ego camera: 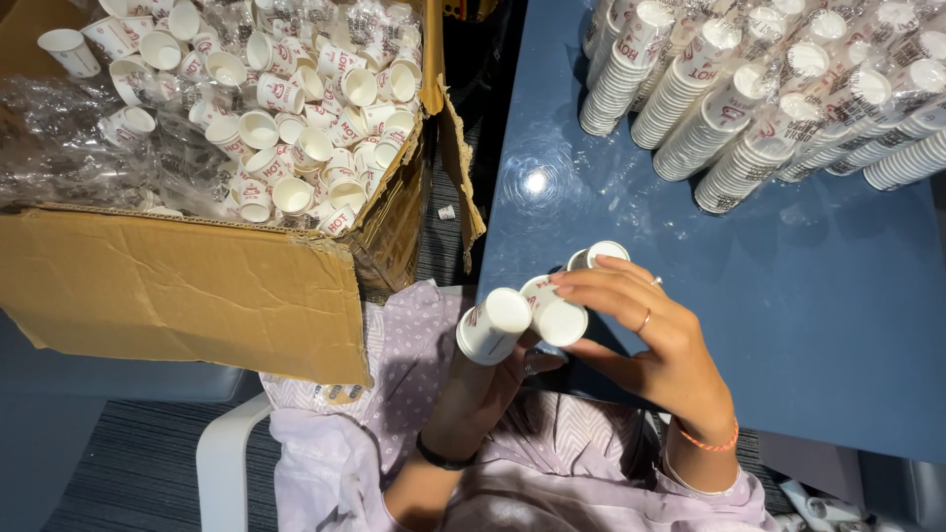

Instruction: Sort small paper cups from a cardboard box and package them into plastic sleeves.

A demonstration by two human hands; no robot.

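my left hand [493, 379] comes up from below, with a black band on the wrist, and its fingers are closed around a small white paper cup [493, 325] with red print. this cup lies tilted, and its white bottom faces up to the camera. my right hand [645, 335] is just beside it, with a ring on one finger and an orange band on the wrist. its fingers are curled around a second paper cup [554, 311], which touches the first one at the side. behind my right fingertips there are two more small cups [598, 255], close together; i cannot tell if my hand holds them or if they stand on the table. all these cups are over the near left corner of the blue table [808, 325], just above my lap.

far on the table, at the top right, many tall stacks of cups [749, 108] lie on their sides, some in clear plastic wrap. they are well apart from my hands. on my left side there is a big open cardboard box [187, 286], full of loose cups [296, 108] of the same kind and some crumpled clear plastic [69, 138]. i sit on a white chair [222, 463] and wear light purple cloth with small dots.
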